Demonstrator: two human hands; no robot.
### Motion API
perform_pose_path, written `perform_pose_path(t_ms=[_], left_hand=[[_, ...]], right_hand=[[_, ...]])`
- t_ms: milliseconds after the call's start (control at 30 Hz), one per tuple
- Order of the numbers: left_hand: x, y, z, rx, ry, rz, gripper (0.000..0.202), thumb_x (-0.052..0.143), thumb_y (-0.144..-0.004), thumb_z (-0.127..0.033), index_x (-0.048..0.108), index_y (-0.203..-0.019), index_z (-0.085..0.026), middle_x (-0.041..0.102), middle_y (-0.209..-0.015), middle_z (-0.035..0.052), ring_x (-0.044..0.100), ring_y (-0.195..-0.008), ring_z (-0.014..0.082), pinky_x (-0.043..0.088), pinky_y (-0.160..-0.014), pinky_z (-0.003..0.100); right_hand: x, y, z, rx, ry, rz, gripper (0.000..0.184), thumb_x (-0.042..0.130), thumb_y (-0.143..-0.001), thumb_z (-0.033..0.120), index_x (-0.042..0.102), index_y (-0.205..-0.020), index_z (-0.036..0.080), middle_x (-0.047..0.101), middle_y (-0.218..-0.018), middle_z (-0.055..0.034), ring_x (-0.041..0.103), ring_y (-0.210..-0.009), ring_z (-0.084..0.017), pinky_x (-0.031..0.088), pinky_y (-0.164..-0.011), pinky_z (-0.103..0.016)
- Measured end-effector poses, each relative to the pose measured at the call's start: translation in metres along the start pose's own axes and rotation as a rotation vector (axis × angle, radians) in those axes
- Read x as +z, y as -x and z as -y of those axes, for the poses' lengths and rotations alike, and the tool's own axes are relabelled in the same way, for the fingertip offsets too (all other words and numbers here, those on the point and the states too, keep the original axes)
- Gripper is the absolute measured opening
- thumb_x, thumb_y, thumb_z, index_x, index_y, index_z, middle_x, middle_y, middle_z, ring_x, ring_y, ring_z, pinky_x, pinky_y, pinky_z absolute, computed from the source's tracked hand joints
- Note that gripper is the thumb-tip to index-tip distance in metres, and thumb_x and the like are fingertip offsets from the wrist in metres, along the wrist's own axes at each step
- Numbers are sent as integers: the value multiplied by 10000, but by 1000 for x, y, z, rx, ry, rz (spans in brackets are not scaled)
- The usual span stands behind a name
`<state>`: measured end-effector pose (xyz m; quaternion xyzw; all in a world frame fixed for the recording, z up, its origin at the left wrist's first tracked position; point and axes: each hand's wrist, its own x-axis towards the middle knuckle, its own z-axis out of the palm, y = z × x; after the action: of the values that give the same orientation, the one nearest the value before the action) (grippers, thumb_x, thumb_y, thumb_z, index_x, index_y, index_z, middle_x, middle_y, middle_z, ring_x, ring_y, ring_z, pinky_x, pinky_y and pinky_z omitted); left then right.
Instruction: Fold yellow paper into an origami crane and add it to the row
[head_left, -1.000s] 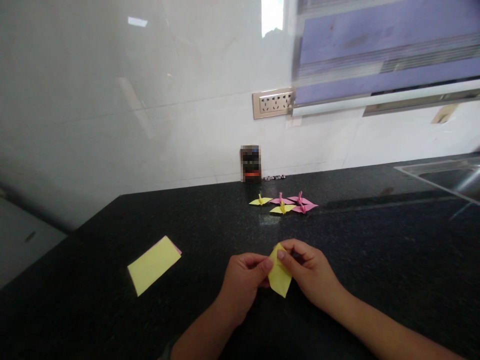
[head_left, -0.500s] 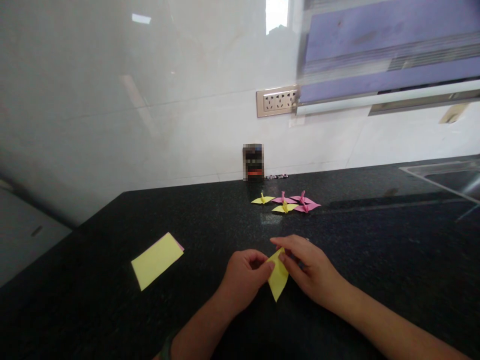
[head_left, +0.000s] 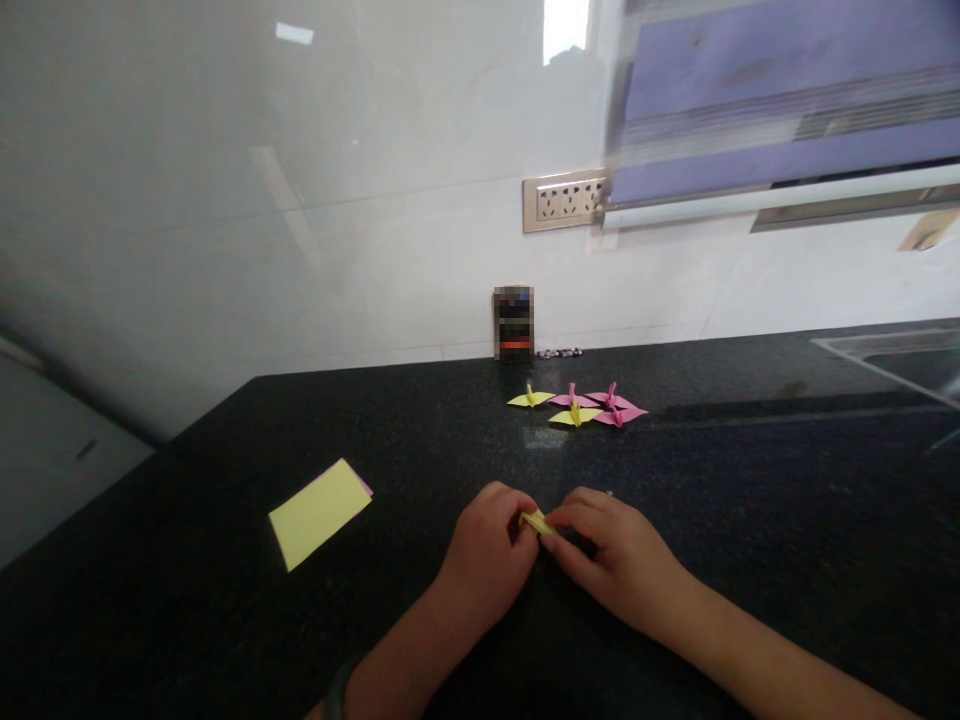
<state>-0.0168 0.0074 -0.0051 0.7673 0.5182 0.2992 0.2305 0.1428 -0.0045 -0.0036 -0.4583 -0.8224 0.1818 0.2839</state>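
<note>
A small piece of folded yellow paper is pinched between my two hands above the dark countertop, mostly covered by fingers. My left hand closes on its left end with thumb and fingers. From the other side, my right hand grips the right end between thumb and index finger. Beyond the hands sit several folded paper cranes in a cluster: a yellow crane at the left, another yellow crane in front, and pink cranes such as this pink crane to the right.
Yellow paper sheets lie on the countertop at left, a pink edge showing beneath. A pixelated dark object stands against the wall, beside a thin patterned item. A socket panel is on the wall. A framed panel lies far right.
The yellow paper has turned from an upright kite-like shape pointing toward me to a small, nearly edge-on strip. Both hands have shifted around it, and the view has moved slightly.
</note>
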Motion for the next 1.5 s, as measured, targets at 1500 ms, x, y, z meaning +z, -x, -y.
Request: perform_pose_path(t_ms=[1500], left_hand=[[3,0,0,-296,649,95,320,442,-754,-411,575,-742,-120,559,-598,22,524,-527,129,431,-478,229]], right_hand=[[13,-7,-3,466,-959,-88,152,594,-690,277,635,-773,156,598,-599,5,506,-514,-95,412,-508,-226]])
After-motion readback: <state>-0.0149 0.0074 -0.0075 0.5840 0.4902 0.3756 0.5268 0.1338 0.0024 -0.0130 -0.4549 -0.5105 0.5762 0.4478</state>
